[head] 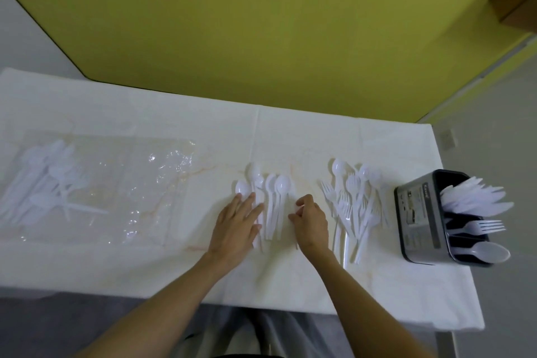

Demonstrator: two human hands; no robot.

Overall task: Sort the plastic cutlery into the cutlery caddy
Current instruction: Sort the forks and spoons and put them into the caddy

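A row of several white plastic spoons (276, 197) lies on the white table (145, 264) in the middle. My left hand (236, 225) lies flat with straight fingers on the left spoons of that row. My right hand (309, 221) sits just right of the row, fingers curled; whether it holds a handle is unclear. A heap of white forks and spoons (353, 206) lies further right. The grey cutlery caddy (418, 218) stands at the table's right edge, holding knives, a fork and a spoon in separate compartments.
A clear plastic bag (122, 183) lies flat on the left half of the table, with more white cutlery (43, 183) piled inside at its left end. A yellow wall (261, 23) rises behind the table. The near table edge runs below my forearms.
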